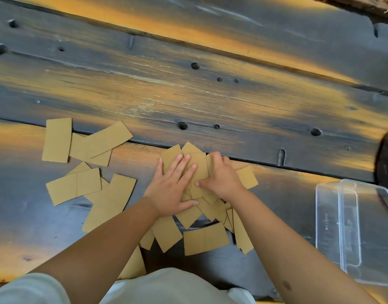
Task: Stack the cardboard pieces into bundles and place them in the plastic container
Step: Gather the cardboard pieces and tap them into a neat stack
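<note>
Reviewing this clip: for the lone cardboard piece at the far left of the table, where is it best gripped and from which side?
Probably by its long left edge, coming in from the left. The cardboard piece lies flat on the wooden table, so a hand would need to lift an edge and pinch it. Its right edge meets neighbouring pieces; the left edge is free, with bare table beside it.

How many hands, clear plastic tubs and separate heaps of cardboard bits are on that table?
Hands: 2, the left hand and right hand
Plastic container: 1
Cardboard heaps: 3, far-left, middle-left, under the hands
Total: 6
</note>
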`<action>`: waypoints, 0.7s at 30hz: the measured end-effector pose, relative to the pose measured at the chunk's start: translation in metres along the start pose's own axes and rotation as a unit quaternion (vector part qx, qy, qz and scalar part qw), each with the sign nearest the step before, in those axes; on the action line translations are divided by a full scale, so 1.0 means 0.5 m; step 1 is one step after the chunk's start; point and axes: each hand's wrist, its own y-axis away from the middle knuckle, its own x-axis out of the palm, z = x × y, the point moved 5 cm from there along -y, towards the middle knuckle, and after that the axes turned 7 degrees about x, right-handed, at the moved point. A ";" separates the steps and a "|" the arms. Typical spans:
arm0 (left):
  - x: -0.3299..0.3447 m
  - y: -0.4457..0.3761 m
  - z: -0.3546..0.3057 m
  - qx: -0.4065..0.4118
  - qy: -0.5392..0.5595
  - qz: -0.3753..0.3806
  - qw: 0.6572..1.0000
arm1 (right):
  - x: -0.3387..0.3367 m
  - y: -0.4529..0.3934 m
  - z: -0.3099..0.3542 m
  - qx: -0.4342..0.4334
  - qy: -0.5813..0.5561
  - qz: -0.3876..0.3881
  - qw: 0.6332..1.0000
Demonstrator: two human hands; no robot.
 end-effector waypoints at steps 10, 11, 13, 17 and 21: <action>-0.007 -0.008 -0.010 -0.015 0.028 0.006 0.999 | -0.028 -0.030 0.033 -0.063 0.019 0.076 0.995; -0.009 -0.011 -0.012 -0.018 0.035 0.005 0.999 | -0.033 -0.031 0.034 -0.059 -0.006 0.096 0.994; -0.012 -0.019 -0.013 -0.029 0.057 -0.001 0.998 | -0.037 -0.034 0.035 -0.047 -0.084 0.137 0.986; -0.018 -0.041 -0.016 -0.038 0.111 -0.023 0.993 | -0.034 -0.037 0.027 -0.002 -0.254 0.179 0.951; -0.021 -0.041 -0.013 -0.034 0.161 -0.043 0.985 | -0.030 -0.039 0.030 0.001 -0.244 0.182 0.953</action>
